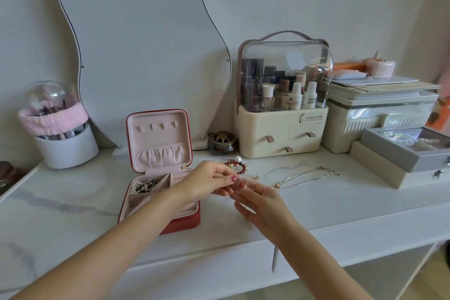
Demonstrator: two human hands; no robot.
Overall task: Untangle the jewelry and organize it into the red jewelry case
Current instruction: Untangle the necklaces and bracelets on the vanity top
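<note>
— What's in the red case (185, 223)?
— I see pearls and a silver chain (143, 186) in its back left compartment.
— Hands?
— My left hand (204, 184) and right hand (261, 202) pinch something tiny together; the bead bracelet (235, 165) lies on the table (341, 202).

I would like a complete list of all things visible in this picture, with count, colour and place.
red jewelry case: 1, red with pink lining, open, left of centre on the table
jewelry in case: a few pieces, pearl and dark metal, back left compartment
beaded bracelet: 1, dark red, behind the hands
silver necklaces: about 2, right of the hands
small earring: 1, gold
mirror: 1, wavy, against the wall
cosmetics organizer: 1, cream with clear lid
incense burner: 1, dark
brush holder: 1, white, pink band, far left
storage boxes: several, cream and grey, right
table: 1, white marble
left hand: pinches something small, too small to identify
right hand: fingertips meet the left hand
</note>
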